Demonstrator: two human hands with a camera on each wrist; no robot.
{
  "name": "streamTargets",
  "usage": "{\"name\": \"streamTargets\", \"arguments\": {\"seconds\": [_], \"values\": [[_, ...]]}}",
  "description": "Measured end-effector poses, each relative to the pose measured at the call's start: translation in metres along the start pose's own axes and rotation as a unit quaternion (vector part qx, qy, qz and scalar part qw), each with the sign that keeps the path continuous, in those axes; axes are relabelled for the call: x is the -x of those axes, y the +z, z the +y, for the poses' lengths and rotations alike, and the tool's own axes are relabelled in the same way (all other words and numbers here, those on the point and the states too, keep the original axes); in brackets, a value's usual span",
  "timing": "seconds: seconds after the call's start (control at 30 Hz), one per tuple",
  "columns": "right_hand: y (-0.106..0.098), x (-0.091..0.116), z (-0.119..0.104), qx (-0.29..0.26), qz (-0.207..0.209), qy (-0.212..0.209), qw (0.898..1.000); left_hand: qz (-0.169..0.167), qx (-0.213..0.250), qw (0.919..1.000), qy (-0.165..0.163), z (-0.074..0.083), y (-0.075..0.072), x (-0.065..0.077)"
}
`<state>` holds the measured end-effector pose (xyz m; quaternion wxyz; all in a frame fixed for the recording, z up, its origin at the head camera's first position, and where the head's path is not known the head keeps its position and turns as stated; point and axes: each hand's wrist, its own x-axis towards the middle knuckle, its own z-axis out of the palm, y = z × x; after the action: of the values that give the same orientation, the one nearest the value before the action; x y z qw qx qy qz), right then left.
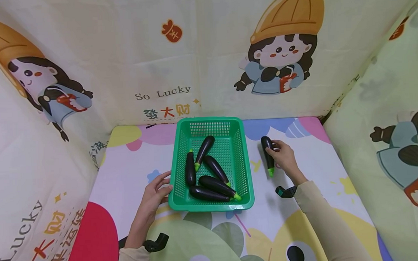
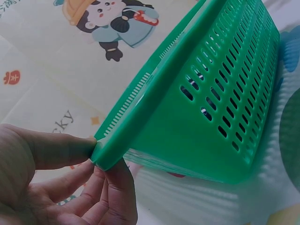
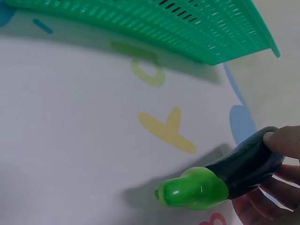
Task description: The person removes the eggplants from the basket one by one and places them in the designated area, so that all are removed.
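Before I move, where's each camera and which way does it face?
Head: worn on the head, facing forward and down at the green basket of eggplants; left hand, right hand and sleeves show.
Left wrist: worn there, facing the basket's outer wall; left hand pinches its rim.
Right wrist: worn there, facing tabletop and held eggplant; right thumb and fingers show.
Head and right wrist both show the basket and held eggplant.

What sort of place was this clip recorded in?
Probably a small staged filming booth rather than a kitchen: cream cartoon-printed sheets stand on three sides, a colourful cartoon-printed table cover lies between them, and a green perforated plastic basket holds glossy dark eggplants.
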<state>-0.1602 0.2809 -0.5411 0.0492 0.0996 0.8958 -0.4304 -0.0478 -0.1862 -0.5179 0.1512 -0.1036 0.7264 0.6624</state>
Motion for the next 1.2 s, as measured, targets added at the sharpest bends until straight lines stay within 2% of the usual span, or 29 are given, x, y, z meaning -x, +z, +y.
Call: {"name": "streamTargets", "arguments": {"seconds": [0.6, 0.97, 1.2], "values": [[0.007, -0.006, 0.011, 0.01, -0.017, 0.032, 0.999, -0.007, 0.0, 1.0, 0.004, 0.001, -0.001, 0.0], [0.008, -0.005, 0.007, 0.016, -0.019, 0.038, 0.999, 0.0, 0.003, 1.0, -0.008, 0.0, -0.001, -0.001], [0.006, -0.005, 0.007, 0.016, -0.035, 0.042, 0.998, -0.001, 0.004, 1.0, -0.007, 0.0, -0.001, -0.002]]}}
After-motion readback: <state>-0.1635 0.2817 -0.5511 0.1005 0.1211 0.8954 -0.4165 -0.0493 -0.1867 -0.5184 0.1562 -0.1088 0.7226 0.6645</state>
